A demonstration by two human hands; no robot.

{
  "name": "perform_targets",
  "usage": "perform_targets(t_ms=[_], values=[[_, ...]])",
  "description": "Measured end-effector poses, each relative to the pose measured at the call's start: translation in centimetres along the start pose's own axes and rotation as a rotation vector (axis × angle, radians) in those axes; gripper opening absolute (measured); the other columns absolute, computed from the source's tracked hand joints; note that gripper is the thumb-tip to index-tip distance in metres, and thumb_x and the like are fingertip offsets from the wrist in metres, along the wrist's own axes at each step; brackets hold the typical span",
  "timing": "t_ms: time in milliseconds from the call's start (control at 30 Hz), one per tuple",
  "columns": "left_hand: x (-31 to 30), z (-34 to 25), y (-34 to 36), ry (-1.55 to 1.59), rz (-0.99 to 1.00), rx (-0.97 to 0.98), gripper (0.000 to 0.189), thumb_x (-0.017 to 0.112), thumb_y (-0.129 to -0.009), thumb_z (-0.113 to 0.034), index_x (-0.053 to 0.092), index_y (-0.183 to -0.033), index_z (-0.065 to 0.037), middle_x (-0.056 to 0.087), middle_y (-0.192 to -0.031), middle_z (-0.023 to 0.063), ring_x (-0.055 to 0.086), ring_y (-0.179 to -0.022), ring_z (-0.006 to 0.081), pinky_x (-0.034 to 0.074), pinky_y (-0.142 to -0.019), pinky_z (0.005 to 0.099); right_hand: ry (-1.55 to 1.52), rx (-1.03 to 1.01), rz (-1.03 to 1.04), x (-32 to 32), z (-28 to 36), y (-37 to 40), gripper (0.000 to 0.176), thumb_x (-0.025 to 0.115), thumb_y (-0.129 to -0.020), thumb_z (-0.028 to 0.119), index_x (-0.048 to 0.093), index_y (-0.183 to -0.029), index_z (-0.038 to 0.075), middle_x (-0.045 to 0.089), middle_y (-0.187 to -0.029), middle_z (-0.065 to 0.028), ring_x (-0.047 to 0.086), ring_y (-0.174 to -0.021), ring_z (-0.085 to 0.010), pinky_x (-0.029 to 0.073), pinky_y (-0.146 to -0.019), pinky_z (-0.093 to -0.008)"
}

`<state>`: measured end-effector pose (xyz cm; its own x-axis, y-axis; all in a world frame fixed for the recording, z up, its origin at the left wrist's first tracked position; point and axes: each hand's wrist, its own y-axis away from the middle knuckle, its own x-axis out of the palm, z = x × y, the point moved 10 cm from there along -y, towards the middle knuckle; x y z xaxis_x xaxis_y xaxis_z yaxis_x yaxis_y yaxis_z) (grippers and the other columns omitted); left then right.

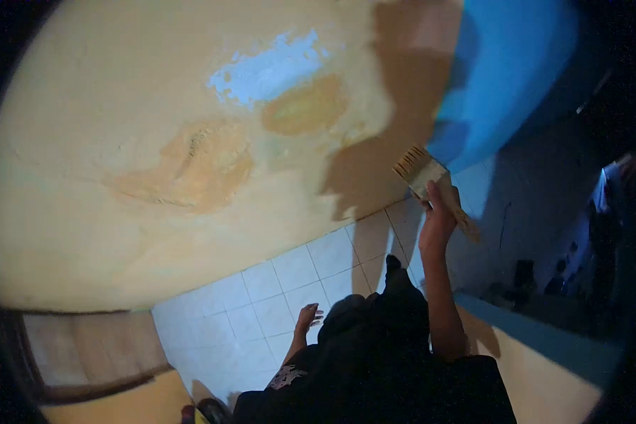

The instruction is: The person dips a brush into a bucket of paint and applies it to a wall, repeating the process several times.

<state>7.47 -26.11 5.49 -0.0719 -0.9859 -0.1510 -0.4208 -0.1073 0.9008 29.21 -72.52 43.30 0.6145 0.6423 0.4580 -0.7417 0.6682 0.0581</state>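
My right hand is wrapped round the handle of a wide, worn paint brush. The bristles point up and left, close in front of the yellow wall; whether they touch it I cannot tell. Low on the left, my left hand hangs over the tiled floor with its fingers apart and nothing in it. On the wall are a white patch, an ochre damp-looking patch and a rough, peeling orange patch. A dark shadow falls across the wall's right part.
Blue wall paint adjoins the yellow at the upper right. White floor tiles run along the wall's foot. A wooden door or panel stands at the lower left. Dark, unclear objects lie at the right.
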Motion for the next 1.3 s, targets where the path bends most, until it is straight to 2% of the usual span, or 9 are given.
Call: perform_targets(t_ms=[233, 633, 700, 733, 800, 833, 900, 1000, 1300], values=[[2.1, -8.8, 0.6, 0.073, 0.043, 0.185, 0.036, 0.044, -0.092, -0.035, 0.048, -0.121, -0.014, 0.063, -0.098, 0.0057, 0.061, -0.081, 0.0172, 0.047, -0.064, 0.0318, 0.159, -0.172, 0.244, 13.1, 1.6, -3.3, 0.015, 0.061, -0.083, 0.015, 0.053, -0.087, 0.002, 0.05, -0.082, -0.0035, 0.046, -0.075, -0.0116, 0.039, -0.066, -0.0274], [-3.8, 2.1, 0.2, 0.231, -0.136, -0.139, 0.038, 0.05, -0.086, -0.034, 0.051, -0.117, -0.012, 0.063, -0.095, 0.0064, 0.061, -0.079, 0.0186, 0.044, -0.059, 0.0302, 0.096, -0.569, 0.132, 21.4, 10.8, -2.5, 0.022, 0.068, -0.078, 0.009, 0.053, -0.091, 0.001, 0.054, -0.085, -0.0031, 0.048, -0.079, -0.0106, 0.041, -0.068, -0.0265], [-3.6, 0.5, -0.1, -0.106, -0.059, 0.284, 0.037, 0.049, -0.087, -0.032, 0.051, -0.117, -0.012, 0.062, -0.096, 0.0065, 0.059, -0.079, 0.0184, 0.044, -0.06, 0.0305, 0.133, -0.611, 0.13, 22.0, 11.3, -1.8, 0.022, 0.069, -0.078, 0.009, 0.053, -0.092, 0.001, 0.054, -0.085, -0.0031, 0.048, -0.078, -0.0109, 0.041, -0.067, -0.0264], [-4.4, 3.1, -2.6, -0.103, -0.057, 0.285, 0.037, 0.049, -0.087, -0.032, 0.051, -0.117, -0.012, 0.062, -0.096, 0.0065, 0.059, -0.079, 0.0184, 0.044, -0.06, 0.0305, 0.172, -0.651, 0.13, 22.5, 11.8, -1.2, 0.023, 0.069, -0.078, 0.01, 0.053, -0.092, 0.001, 0.054, -0.085, -0.0031, 0.048, -0.078, -0.0111, 0.041, -0.066, -0.0264], [-3.0, 1.8, -4.1, -0.806, -0.103, 0.926, 0.035, 0.049, -0.087, -0.031, 0.051, -0.116, -0.011, 0.062, -0.097, 0.0067, 0.058, -0.079, 0.0181, 0.044, -0.062, 0.0315, 0.145, -0.681, 0.179, 23.6, 12.3, 0.1, 0.022, 0.069, -0.078, 0.009, 0.053, -0.091, 0.002, 0.054, -0.084, -0.0032, 0.048, -0.077, -0.0112, 0.041, -0.066, -0.0264], [-2.3, 0.5, -3.0, -0.801, -0.105, 0.928, 0.035, 0.049, -0.087, -0.031, 0.051, -0.116, -0.011, 0.062, -0.097, 0.0067, 0.058, -0.079, 0.0181, 0.044, -0.062, 0.0315, 0.117, -0.708, 0.228, 24.3, 12.5, 1.0, 0.021, 0.069, -0.078, 0.009, 0.053, -0.09, 0.002, 0.054, -0.084, -0.0033, 0.048, -0.076, -0.0113, 0.041, -0.066, -0.0263], [-4.0, -0.4, -1.6, -0.063, -0.113, 0.264, 0.035, 0.05, -0.087, -0.031, 0.051, -0.115, -0.011, 0.062, -0.096, 0.007, 0.059, -0.081, 0.0182, 0.044, -0.061, 0.0317, 0.038, -0.618, 0.293, 25.5, 11.5, 1.8, 0.019, 0.068, -0.079, 0.01, 0.053, -0.088, 0.002, 0.053, -0.082, -0.0036, 0.048, -0.075, -0.0115, 0.041, -0.065, -0.0273], [-3.6, -2.6, -0.1, 0.32, -0.07, 0.047, 0.035, 0.05, -0.087, -0.032, 0.052, -0.115, -0.011, 0.063, -0.094, 0.0071, 0.06, -0.08, 0.018, 0.045, -0.06, 0.0308, 0.307, -0.896, 0.243, 26.9, 11.1, 3.7, 0.017, 0.067, -0.08, 0.012, 0.053, -0.085, 0.003, 0.052, -0.079, -0.0056, 0.05, -0.072, -0.014, 0.041, -0.064, -0.0283], [-4.5, -3.3, -1.9, 0.297, -0.07, 0.042, 0.035, 0.05, -0.087, -0.033, 0.052, -0.115, -0.011, 0.064, -0.091, 0.0061, 0.061, -0.074, 0.0169, 0.044, -0.057, 0.0283, 0.336, -0.945, 0.324, 27.7, 6.2, 5.9, 0.013, 0.068, -0.078, 0.009, 0.057, -0.082, 0.004, 0.056, -0.075, -0.0081, 0.053, -0.065, -0.0194, 0.043, -0.058, -0.0313]])
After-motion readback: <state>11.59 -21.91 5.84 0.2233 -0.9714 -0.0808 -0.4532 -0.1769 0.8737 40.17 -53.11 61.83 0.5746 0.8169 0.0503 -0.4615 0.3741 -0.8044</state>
